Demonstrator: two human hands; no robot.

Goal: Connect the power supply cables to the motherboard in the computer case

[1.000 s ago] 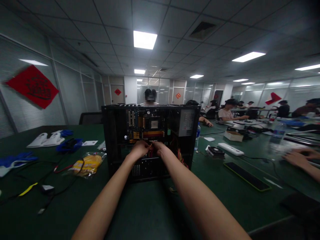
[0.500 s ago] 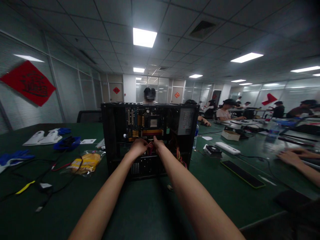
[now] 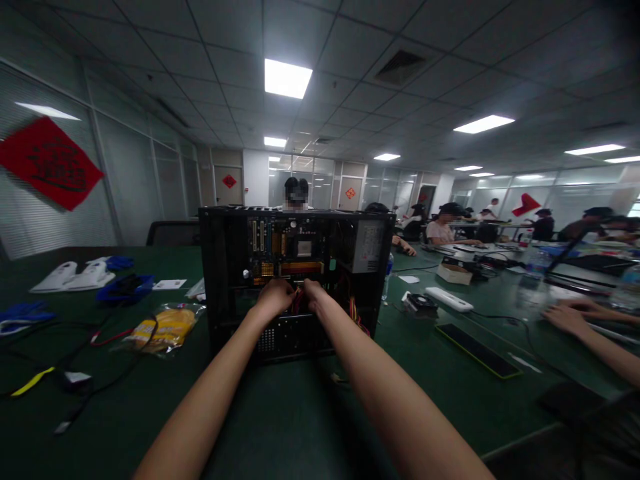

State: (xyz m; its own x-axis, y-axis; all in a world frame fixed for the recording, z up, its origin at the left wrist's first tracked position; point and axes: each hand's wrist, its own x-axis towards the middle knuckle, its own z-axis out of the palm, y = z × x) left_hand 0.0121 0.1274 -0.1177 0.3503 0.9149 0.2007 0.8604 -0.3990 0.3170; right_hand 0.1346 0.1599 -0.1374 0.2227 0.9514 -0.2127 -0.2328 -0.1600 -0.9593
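An open black computer case (image 3: 295, 341) stands on the green table in front of me, its inside turned towards me. Both hands reach in at the lower edge of the motherboard (image 3: 275, 232), below the orange-brown memory slots (image 3: 301, 268). My left hand (image 3: 274, 297) is closed, its fingertips pinching at a thin red-and-dark cable (image 3: 299, 299). On the cable's other side, my right hand (image 3: 313, 293) is closed too, thumb uppermost, gripping at the same cable. The cable's end is hidden by my fingers. A power supply (image 3: 367, 247) sits at the upper right, with coloured wires (image 3: 353, 310) hanging below it.
Left of the case lie a yellow bagged item (image 3: 165, 328), a blue tray (image 3: 125, 288), gloves (image 3: 63, 275) and loose cables. To the right are a cooling fan (image 3: 420, 304), a white power strip (image 3: 449, 299) and a dark flat strip (image 3: 477, 350). A co-worker's hands (image 3: 570, 317) rest far right.
The whole view has shifted slightly, so the case and table items appear a little further left. My hands stay at the same place in the case, with only small finger movement.
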